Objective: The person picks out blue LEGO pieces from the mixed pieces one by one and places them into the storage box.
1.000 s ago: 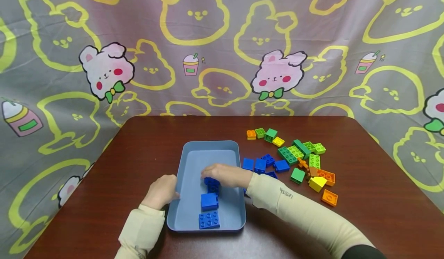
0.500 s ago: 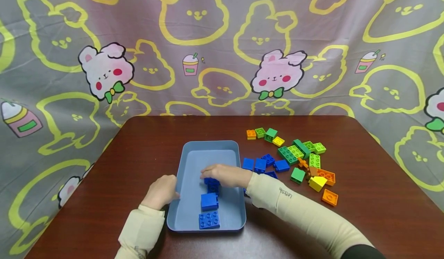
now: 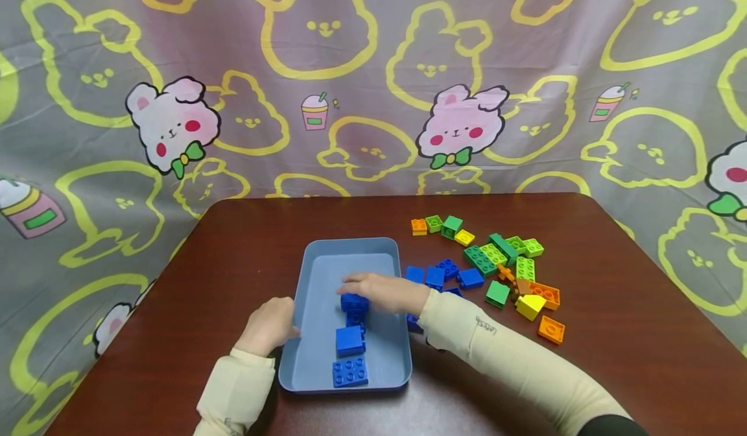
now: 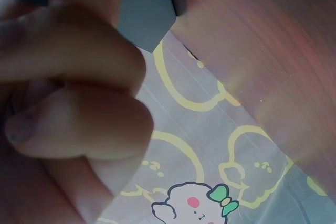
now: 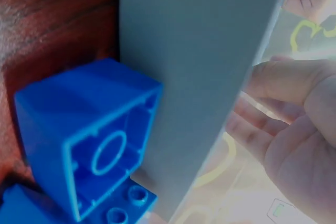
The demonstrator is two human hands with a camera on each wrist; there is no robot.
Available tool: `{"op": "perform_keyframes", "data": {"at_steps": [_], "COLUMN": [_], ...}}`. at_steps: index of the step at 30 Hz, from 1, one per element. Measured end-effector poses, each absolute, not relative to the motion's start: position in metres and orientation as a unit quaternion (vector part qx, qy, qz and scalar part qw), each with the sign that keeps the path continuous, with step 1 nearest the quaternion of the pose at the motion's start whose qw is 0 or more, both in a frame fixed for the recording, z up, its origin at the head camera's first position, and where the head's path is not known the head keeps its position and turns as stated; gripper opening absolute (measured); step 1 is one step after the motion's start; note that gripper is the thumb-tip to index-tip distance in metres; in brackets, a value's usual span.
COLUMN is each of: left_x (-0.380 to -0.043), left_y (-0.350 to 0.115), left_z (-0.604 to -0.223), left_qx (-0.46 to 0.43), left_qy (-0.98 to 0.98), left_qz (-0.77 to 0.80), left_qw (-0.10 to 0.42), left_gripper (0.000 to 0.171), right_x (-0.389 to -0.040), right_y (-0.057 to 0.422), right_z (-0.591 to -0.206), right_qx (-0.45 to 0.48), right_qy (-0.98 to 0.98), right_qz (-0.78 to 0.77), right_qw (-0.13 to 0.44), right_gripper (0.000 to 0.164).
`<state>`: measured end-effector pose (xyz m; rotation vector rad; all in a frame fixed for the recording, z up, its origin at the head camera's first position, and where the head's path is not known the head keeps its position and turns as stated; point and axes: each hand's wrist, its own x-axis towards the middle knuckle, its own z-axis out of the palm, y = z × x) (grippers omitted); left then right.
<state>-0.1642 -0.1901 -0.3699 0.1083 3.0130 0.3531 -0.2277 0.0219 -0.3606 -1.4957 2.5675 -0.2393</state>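
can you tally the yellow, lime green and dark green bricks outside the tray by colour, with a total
Yellow bricks: 2
Lime green bricks: 5
Dark green bricks: 4
Total: 11

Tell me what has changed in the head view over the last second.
The right hand has lifted slightly, baring more of the blue brick beneath its fingers; whether it has fully let go can't be told. The whole view has shifted slightly left. The left hand still grips the left side of the tray, and the other bricks stayed put.
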Motion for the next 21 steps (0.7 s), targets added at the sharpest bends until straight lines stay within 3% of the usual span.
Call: {"op": "perform_keyframes", "data": {"at_steps": [21], "left_x": [-0.164], "left_y": [-0.191], "left_z": [-0.37], "left_qx": [0.042], "left_qy": [0.991], "left_qz": [0.118], "left_qw": [0.049], "left_gripper": [0.019], "right_x": [-0.234], "right_y": [0.053], "right_z": [-0.338], "right_qx": [-0.476], "right_qy": [0.87], "right_qz": [-0.114], "right_qw": [0.056], "right_gripper": [0.045]}}
